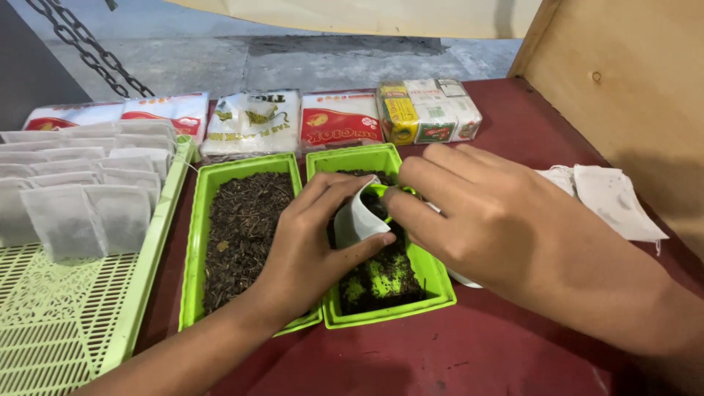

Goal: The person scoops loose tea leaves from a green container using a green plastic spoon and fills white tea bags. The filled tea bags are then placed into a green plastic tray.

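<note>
White paper pouch [359, 218] at frame centre: our left hand [308, 249] is gripping it mouth-up over the right green tray [440, 290]; our right hand [477, 213] is pinching closed at its rim, coming from the right.

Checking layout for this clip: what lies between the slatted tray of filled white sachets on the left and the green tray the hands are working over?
In the head view, another green tray heaped with dark loose tea lies between them.
</note>
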